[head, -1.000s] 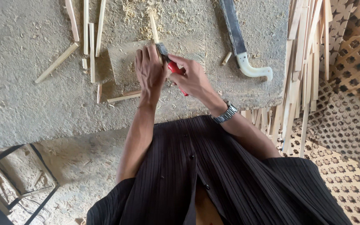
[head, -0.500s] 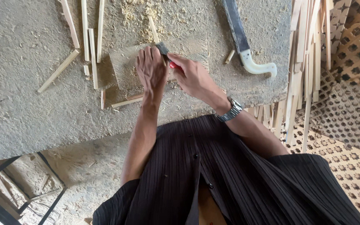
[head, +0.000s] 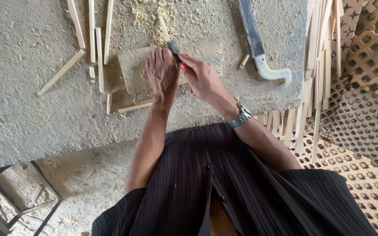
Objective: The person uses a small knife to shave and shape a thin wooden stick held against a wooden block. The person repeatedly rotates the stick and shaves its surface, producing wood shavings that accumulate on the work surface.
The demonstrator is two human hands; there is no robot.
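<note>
I see my left hand (head: pixel 162 72) pressing flat on a thin wood strip (head: pixel 164 29) that lies on a block (head: pixel 206 52) on the table (head: pixel 22 113). The grip of my right hand (head: pixel 204 81) is clenched on a red-handled knife (head: pixel 173 47), blade at the strip. I judge the strip light, stiff but easy to split, so I hold it near the cut. A big saw (head: pixel 259 48) lies beside.

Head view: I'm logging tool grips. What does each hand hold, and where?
The right hand grips a red-handled tool by its handle. The left hand presses on a thin wooden strip; its grip cannot be told.
</note>
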